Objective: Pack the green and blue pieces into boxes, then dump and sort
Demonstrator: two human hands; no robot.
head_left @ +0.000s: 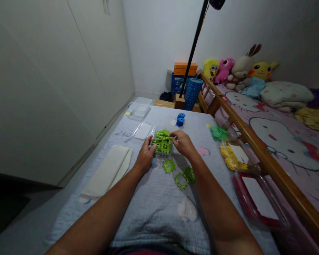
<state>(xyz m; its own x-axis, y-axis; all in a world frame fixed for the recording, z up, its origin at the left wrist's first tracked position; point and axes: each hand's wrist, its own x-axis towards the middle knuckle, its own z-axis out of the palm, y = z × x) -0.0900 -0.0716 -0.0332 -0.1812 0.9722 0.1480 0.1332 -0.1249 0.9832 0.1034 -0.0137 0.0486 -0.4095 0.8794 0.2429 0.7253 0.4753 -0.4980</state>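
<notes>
Fingers [174, 135] of the right hand [184, 143] pinch a green tile [163, 134] atop the clear box [162, 153], the left hand [145, 156] gripping its side — on a grey mat [154, 209] between white wardrobe [55, 71] and wooden-railed bed [257, 143].

Tile box [162, 142] on blanket [154, 207], loose tiles [169, 165] just before it, folded cloth [106, 173] left, bed rail [255, 145] right
</notes>
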